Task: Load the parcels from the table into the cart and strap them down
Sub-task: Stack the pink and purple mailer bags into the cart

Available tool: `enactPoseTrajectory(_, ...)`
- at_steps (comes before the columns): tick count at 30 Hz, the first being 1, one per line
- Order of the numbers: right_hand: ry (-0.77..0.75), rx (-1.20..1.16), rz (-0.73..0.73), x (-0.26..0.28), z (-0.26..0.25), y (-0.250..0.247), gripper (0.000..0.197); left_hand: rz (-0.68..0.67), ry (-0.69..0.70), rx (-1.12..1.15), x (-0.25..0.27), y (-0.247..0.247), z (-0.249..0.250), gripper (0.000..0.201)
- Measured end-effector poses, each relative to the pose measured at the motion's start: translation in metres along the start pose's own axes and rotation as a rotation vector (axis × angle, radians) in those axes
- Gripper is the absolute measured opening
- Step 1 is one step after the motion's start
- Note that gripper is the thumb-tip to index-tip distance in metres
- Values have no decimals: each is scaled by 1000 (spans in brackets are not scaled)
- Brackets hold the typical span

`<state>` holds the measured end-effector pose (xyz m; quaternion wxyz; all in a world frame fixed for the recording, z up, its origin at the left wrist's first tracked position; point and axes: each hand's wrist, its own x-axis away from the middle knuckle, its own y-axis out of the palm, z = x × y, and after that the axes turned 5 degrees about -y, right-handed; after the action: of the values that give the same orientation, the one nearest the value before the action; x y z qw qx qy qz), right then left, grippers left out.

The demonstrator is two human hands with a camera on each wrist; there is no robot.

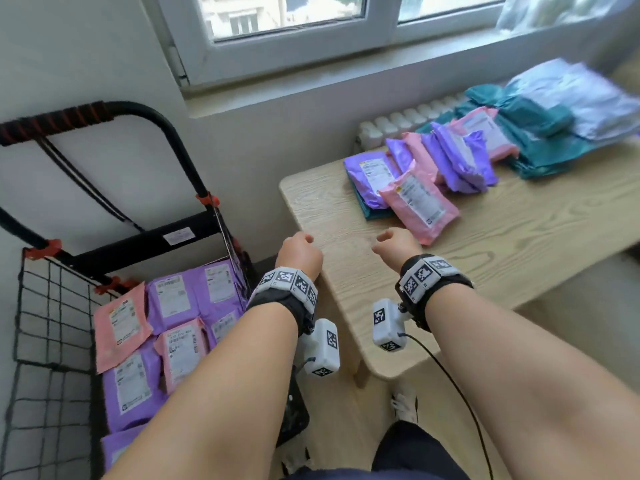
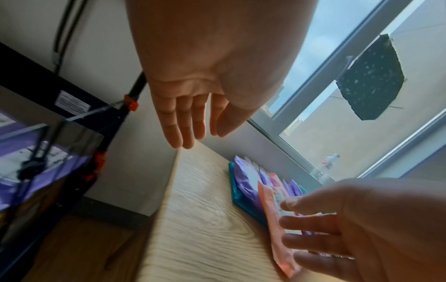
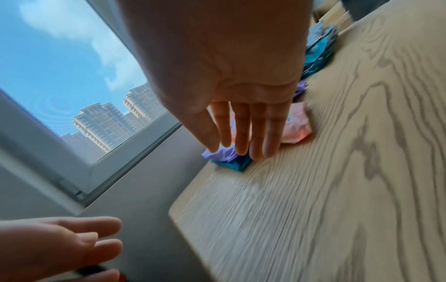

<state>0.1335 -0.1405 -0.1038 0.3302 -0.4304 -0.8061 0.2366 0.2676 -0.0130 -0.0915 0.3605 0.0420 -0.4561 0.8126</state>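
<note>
Pink and purple parcels (image 1: 420,188) lie in an overlapping row on the wooden table (image 1: 519,244), labels up, print too blurred to read. About seven more lie flat in the cart (image 1: 62,306). Left hand (image 1: 299,256) and right hand (image 1: 396,249) hover empty, fingers relaxed.

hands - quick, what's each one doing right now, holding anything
Left hand: open, fingers straight, holding nothing, above the table edge.
Right hand: open, fingers extended toward the pink parcel, holding nothing.

cart (image 1: 114,306) left of table (image 1: 485,258), parcels (image 1: 420,199) on both
</note>
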Motion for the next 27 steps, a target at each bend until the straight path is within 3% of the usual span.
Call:
enactPoseTrajectory(12, 13, 32, 5, -135, 96, -124, 32, -86, -92, 31, -35, 154, 145, 41)
enactPoseTrajectory(22, -27, 131, -157, -204, 125, -151, 58, -172, -223, 43, -58, 213, 185, 40)
enactPoseTrajectory(27, -60, 229, -283, -216, 128, -146, 53, -246, -269, 67, -70, 234, 187, 47)
